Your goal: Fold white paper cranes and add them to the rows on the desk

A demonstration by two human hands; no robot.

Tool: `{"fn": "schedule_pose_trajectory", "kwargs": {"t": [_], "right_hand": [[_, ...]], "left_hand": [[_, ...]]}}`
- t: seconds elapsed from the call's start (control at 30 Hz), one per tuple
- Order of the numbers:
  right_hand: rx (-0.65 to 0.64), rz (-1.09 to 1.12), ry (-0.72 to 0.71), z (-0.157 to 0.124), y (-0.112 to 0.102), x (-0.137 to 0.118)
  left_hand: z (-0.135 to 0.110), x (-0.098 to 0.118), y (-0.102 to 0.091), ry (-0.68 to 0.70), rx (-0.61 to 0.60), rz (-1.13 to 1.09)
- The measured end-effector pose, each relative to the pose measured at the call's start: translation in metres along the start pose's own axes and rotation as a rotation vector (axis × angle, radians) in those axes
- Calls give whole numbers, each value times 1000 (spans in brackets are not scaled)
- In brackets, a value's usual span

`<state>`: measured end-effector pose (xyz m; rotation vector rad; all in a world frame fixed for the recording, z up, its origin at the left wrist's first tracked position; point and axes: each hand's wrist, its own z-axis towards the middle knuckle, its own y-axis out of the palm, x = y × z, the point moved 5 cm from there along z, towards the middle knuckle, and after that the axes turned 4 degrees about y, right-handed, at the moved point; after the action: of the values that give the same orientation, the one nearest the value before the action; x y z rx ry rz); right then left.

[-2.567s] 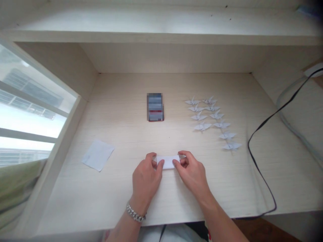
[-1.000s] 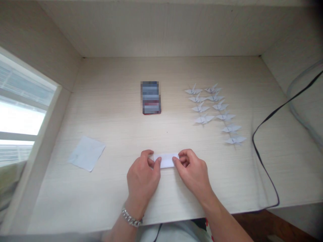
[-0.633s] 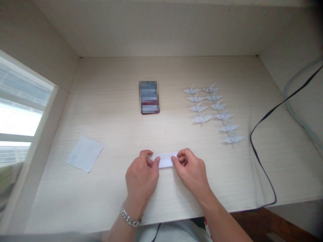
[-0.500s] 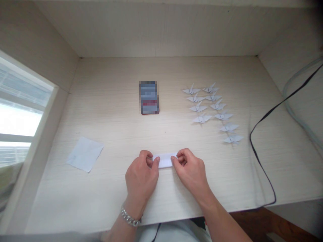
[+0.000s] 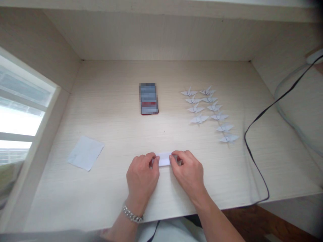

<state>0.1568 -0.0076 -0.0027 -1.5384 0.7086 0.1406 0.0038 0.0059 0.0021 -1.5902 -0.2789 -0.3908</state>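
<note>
Closest to me, my left hand [image 5: 141, 174], with a chain bracelet [image 5: 132, 214] on its wrist, and my right hand [image 5: 187, 173] rest at the front of the desk [image 5: 101, 191], both curled and gripping a folded paper strip [image 5: 164, 159] between them, 1 hand at each end. Both ends of the strip are hidden by my hands, so I can't see how it finishes there or how many layers it has, and I can't tell whether it touches the desk. Only its white middle shows. Its long axis runs left to right, about level with the desk's front edge, and it sits centred between my hands. Further left, a loose paper square [image 5: 85, 153] lies well clear of my left hand, with a window [image 5: 20, 114] beyond it. Straight ahead sits a blurred block [image 5: 148, 99] with a dark red edge, too pixelated for me to identify. To its right are 10 paper cranes [image 5: 205, 107] in 2 rough columns, and a black cable [image 5: 254, 134] curves along the far right.
</note>
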Motion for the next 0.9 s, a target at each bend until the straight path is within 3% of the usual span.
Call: {"fn": "schedule_pose_trajectory", "kwargs": {"t": [0.17, 0.47, 0.7, 0.9], "right_hand": [[57, -19, -30, -4, -1, -1], [45, -145, -308, -13, 8, -13], [24, -185, -306, -10, 3, -12], [46, -92, -546, -50, 12, -18]], "left_hand": [[0, 2, -2, 35, 49, -11], [-3, 8, -1, 127, 24, -12], [-3, 8, 0, 115, 3, 18], [-4, 7, 1, 125, 18, 13]]}}
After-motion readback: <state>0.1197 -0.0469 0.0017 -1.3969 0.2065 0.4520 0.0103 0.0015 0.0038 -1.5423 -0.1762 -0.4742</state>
